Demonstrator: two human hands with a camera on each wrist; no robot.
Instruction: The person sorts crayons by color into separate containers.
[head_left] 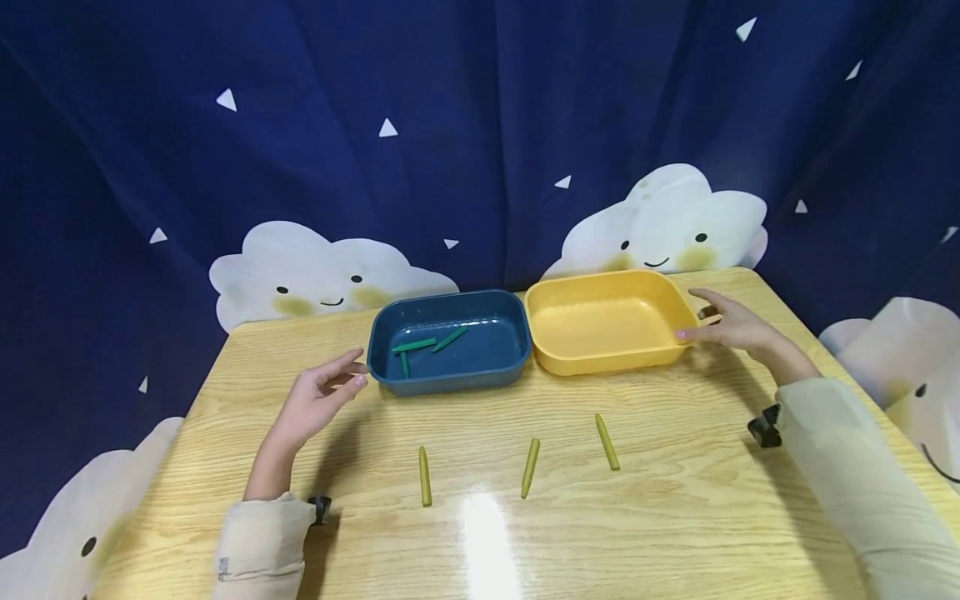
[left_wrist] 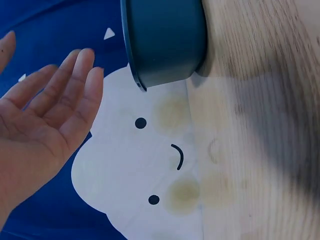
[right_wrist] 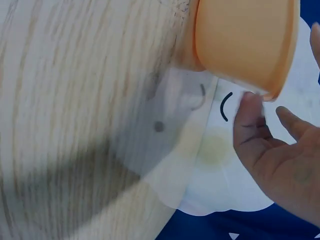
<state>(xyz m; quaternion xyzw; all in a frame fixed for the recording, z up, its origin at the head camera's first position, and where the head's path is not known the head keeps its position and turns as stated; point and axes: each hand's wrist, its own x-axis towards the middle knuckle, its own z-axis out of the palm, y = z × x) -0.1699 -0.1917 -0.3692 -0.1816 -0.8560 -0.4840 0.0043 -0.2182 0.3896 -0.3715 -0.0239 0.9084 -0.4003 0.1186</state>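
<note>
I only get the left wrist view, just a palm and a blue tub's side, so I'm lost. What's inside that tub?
Observer: The blue tub holds three green sticks.
Operator: Anything next to it?
Observer: A yellow tub sits against its right side, nothing showing inside.
Operator: Where's the right hand?
Observer: The right hand has its fingertips on the yellow tub's right rim.
Operator: Any loose pieces?
Observer: Three yellow sticks lie on the table, nearer the person than the tubs.
</note>
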